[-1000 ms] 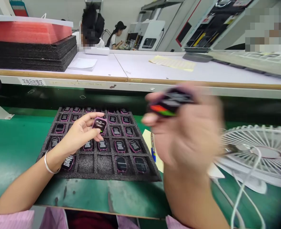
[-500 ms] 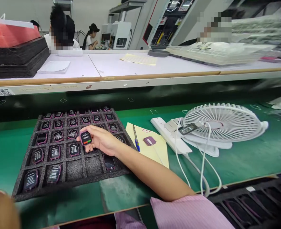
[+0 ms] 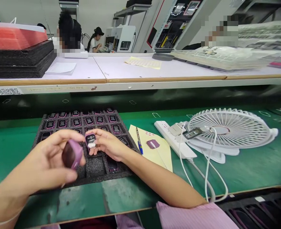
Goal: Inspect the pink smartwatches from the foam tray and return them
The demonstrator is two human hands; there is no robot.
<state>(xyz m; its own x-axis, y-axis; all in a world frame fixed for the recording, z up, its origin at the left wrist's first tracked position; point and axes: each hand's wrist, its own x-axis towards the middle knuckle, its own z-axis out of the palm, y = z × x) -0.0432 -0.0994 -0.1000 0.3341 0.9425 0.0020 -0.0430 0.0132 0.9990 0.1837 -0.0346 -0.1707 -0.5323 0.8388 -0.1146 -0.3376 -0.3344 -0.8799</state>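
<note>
- The room is a factory floor: a long white bench (image 3: 154,68) runs across the back, with two other people seated at machines beyond it and stacked black and red foam (image 3: 18,54) at its left end.
- The green work mat (image 3: 250,168) covers the near table from edge to edge.
- One white fan (image 3: 226,130) lies face-up on the mat at the right, its cable looping toward the front edge, with one white power strip (image 3: 171,140) just beside it.
- One black foam tray (image 3: 95,167) sits left of centre on the mat, its pockets holding many pink-cased watch bodies; hands hide part of it, so the count cannot be told exactly.
- One yellow paper sheet (image 3: 164,152) lies just right of the tray, with one blue pen (image 3: 139,140) and one pink part (image 3: 153,144) on it.
- The left hand (image 3: 42,162) is raised near the camera over the tray's front left, fingers curled, pinching one pink watch body (image 3: 71,154) between thumb and fingertips.
- The right hand (image 3: 108,144) hovers over the tray's middle, pinching a second watch body (image 3: 90,140), its lit screen facing up.
- The two held watches are near each other, not touching.
</note>
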